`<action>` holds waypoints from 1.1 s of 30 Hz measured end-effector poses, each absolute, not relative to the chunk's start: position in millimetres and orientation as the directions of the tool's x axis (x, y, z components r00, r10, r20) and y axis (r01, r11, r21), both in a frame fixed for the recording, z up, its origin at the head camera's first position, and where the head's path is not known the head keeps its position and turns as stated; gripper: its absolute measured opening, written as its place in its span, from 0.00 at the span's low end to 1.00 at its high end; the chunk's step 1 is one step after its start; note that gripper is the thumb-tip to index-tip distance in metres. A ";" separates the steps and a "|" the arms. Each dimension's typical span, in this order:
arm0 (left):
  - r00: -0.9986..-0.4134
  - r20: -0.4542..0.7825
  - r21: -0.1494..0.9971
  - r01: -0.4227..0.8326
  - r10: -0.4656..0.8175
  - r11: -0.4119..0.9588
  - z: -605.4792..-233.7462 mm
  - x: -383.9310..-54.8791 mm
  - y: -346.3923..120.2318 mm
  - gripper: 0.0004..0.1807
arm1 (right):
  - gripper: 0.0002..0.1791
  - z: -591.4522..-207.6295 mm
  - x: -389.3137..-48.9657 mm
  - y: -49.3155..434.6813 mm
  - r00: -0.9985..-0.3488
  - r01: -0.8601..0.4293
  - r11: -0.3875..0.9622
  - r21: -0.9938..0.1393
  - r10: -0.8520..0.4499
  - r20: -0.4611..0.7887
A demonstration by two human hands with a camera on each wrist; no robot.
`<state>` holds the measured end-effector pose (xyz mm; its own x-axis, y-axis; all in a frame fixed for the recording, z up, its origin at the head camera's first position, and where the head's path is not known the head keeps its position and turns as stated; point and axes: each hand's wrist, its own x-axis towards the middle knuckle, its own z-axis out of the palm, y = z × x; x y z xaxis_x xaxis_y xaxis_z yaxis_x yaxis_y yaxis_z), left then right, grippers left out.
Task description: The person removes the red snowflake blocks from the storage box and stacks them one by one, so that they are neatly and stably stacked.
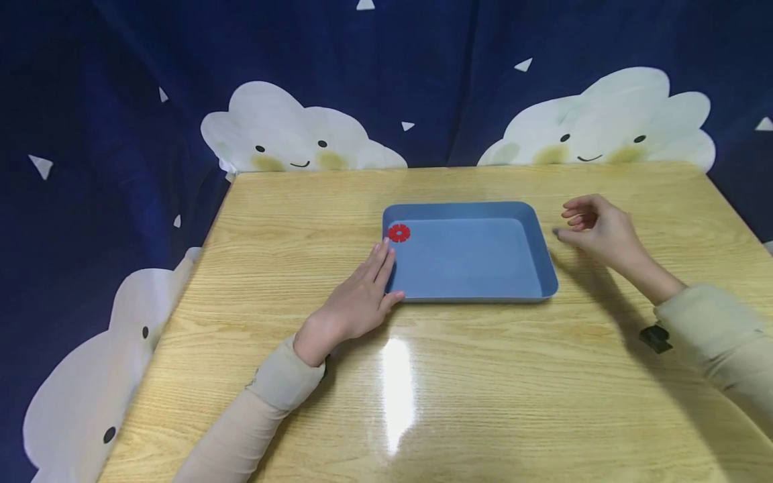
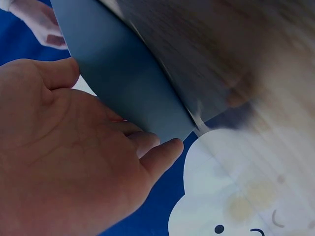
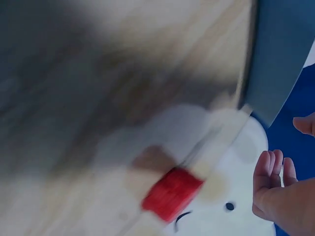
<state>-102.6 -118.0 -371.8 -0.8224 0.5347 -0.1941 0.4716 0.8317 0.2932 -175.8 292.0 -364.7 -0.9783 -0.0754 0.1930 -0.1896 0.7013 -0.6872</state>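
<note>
Tray [image 1: 471, 258]: blue, rectangular, shallow, with rounded corners. It stood flat on the bench [image 1: 483, 402], nearer the far edge than the near one and a little right of centre. Its long axis ran left to right, roughly parallel to the far edge of the bench; the short sides faced the two hands.

Disc [image 1: 398, 233]: small, red, flower-shaped. It lay inside the tray, in the far left corner, close to both walls.

Left hand [image 1: 359, 302]: palm down on the bench, against the tray's left short side. The fingers [image 1: 382, 258] were straight and pressed together, lying along the outer wall, with the thumb near the near left corner. The left wrist view showed the fingertips meeting the tray's edge. It held nothing.

Right hand [image 1: 598, 231]: raised just beyond the tray's right short side, not touching it. The fingers were loosely curled and held nothing.

Step in hand, by judgement: the tray was being steadied or squared from the left, with the right hand arriving at the opposite side. The next move would call for the right hand to meet the right wall, so that both short sides were held evenly and the disc did not slide.

Backdrop [image 1: 302, 141]: dark blue cloth with white clouds, behind the far edge.
</note>
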 end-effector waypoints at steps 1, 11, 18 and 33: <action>-0.822 -0.193 0.295 0.472 0.535 0.831 -372.0 -102.6 -118.1 0.39 | 0.24 -363.8 -178.3 285.8 -0.976 -0.200 0.694 -0.692 -0.081 0.202; -0.826 -0.194 0.303 0.462 0.529 0.833 -372.5 -102.9 -118.3 0.40 | 0.21 -350.7 -200.6 226.3 -0.949 -0.314 0.637 -0.704 -0.184 0.256; -0.826 -0.190 0.303 0.465 0.531 0.832 -373.6 -104.5 -118.8 0.40 | 0.22 -343.6 -210.5 192.8 -0.914 -0.406 0.619 -0.672 -0.281 0.294; -0.827 -0.192 0.306 0.461 0.528 0.833 -372.4 -103.8 -118.0 0.40 | 0.22 -335.2 -227.3 141.0 -0.899 -0.428 0.586 -0.688 -0.355 0.256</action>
<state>-103.8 -118.0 -372.4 -0.8274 0.5279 -0.1916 0.4607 0.8332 0.3058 -227.3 141.0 -335.2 -0.8989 -0.3553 0.2563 -0.4279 0.5859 -0.6883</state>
